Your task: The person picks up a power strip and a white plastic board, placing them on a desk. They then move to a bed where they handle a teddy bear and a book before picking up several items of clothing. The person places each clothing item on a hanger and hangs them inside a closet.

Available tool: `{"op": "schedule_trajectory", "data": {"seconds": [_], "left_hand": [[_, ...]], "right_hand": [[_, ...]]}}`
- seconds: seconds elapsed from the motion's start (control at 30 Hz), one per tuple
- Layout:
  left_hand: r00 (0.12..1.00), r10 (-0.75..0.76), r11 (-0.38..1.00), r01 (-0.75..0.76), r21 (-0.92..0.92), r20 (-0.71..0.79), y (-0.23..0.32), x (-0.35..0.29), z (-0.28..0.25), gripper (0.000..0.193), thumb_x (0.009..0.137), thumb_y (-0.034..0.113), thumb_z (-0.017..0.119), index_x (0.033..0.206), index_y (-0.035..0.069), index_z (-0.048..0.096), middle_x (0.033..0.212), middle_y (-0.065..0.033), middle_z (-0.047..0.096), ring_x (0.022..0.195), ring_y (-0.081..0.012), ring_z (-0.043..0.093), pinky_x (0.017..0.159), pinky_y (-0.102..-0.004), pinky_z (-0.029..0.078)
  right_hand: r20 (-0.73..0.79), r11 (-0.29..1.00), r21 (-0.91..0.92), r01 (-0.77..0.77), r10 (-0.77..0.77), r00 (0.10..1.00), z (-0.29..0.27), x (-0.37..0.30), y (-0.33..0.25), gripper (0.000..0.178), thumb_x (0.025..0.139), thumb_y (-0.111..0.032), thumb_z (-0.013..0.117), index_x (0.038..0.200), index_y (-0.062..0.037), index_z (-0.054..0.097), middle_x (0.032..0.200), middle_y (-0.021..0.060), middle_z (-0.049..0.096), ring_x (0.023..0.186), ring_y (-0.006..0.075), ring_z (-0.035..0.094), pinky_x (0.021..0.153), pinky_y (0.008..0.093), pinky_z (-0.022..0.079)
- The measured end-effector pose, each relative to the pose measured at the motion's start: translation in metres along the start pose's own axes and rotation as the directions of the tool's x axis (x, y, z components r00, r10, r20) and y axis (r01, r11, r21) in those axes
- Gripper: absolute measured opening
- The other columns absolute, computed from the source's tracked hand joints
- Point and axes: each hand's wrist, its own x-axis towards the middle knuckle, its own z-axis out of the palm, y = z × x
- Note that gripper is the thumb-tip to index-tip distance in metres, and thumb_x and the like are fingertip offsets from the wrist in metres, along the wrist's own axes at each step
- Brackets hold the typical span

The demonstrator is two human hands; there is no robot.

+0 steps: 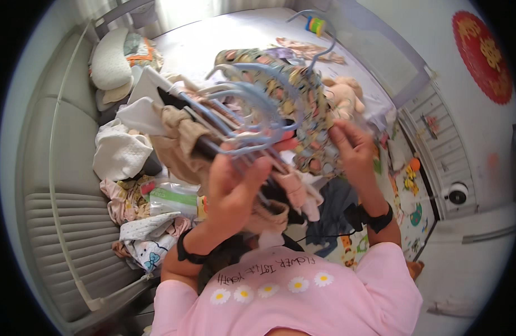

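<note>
My left hand (233,187) is closed around a bunch of blue and white clothes hangers (252,134), with beige, white and dark clothes (182,131) hanging from several of them. To the right of the bunch, my right hand (354,148) pinches the edge of a garment with a colourful all-over pattern (303,106). That garment is on a blue hanger (327,53), whose hook sticks up at the far side. Folds of cloth hide part of the left fingers, and the hangers are slightly blurred.
A bed with a white sheet (196,42) lies beyond. A grey padded headboard or sofa back (62,168) runs along the left, with pillows (111,61) and piled clothes (151,238) beside it. A plush toy (343,95) sits behind my right hand; a patterned mat (401,207) is at right.
</note>
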Motion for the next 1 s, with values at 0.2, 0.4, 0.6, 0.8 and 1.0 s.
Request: {"op": "schedule_trajectory", "data": {"seconds": [0.2,0.4,0.6,0.8,1.0], "left_hand": [[0.989,-0.141,0.989,0.142,-0.031,0.039,-0.044,-0.040,0.065,0.032,0.083,0.004,0.049,0.113,-0.001,0.040,0.118,-0.0184,0.045,0.110,-0.0293,0.045,0.094,-0.0377,0.034],[0.951,-0.305,0.949,0.308,-0.062,0.054,-0.089,-0.090,0.132,0.031,0.077,-0.004,0.048,0.108,-0.003,0.043,0.103,-0.0103,0.051,0.098,-0.0182,0.048,0.087,-0.0319,0.036],[0.827,-0.512,0.818,0.552,-0.161,0.231,-0.139,-0.165,0.228,0.031,0.077,-0.005,0.048,0.108,-0.004,0.043,0.101,-0.0096,0.051,0.092,-0.0187,0.051,0.083,-0.0316,0.039],[0.715,-0.585,0.755,0.653,-0.065,0.382,-0.206,-0.241,0.333,0.036,0.077,-0.004,0.047,0.113,-0.004,0.040,0.104,-0.0106,0.051,0.094,-0.0201,0.052,0.084,-0.0319,0.040],[0.422,-0.717,0.540,0.840,0.058,0.555,-0.265,-0.322,0.437,0.035,0.079,-0.003,0.048,0.112,-0.001,0.038,0.096,-0.0075,0.051,0.090,-0.0161,0.049,0.082,-0.0284,0.038]], "right_hand": [[-0.045,0.985,-0.173,-0.006,-0.002,0.999,-0.035,-0.114,-0.022,0.016,0.082,-0.006,0.053,0.093,0.0047,0.057,0.079,-0.0004,0.058,0.072,0.0035,0.049,0.064,0.0181,0.041],[-0.256,0.975,-0.185,-0.124,0.074,0.964,-0.100,-0.207,-0.021,0.013,0.081,-0.006,0.053,0.088,0.0034,0.058,0.061,-0.0005,0.052,0.058,0.0021,0.040,0.050,0.0191,0.035],[-0.355,0.905,-0.350,-0.243,0.111,0.928,-0.201,-0.326,-0.024,0.011,0.079,-0.006,0.054,0.084,0.0027,0.059,0.075,0.0097,0.057,0.061,0.0169,0.052,0.056,0.0245,0.040],[-0.379,0.765,-0.622,-0.167,-0.108,0.919,-0.287,-0.465,-0.038,0.041,0.079,-0.029,0.057,0.110,-0.0030,0.051,0.100,0.0150,0.053,0.089,0.0281,0.053,0.077,0.0325,0.041],[-0.567,0.575,-0.671,-0.469,0.009,0.823,-0.313,-0.571,-0.048,0.087,0.057,-0.033,0.075,0.123,0.0032,0.030,0.108,0.0212,0.045,0.098,0.0359,0.046,0.083,0.0414,0.037]]}}
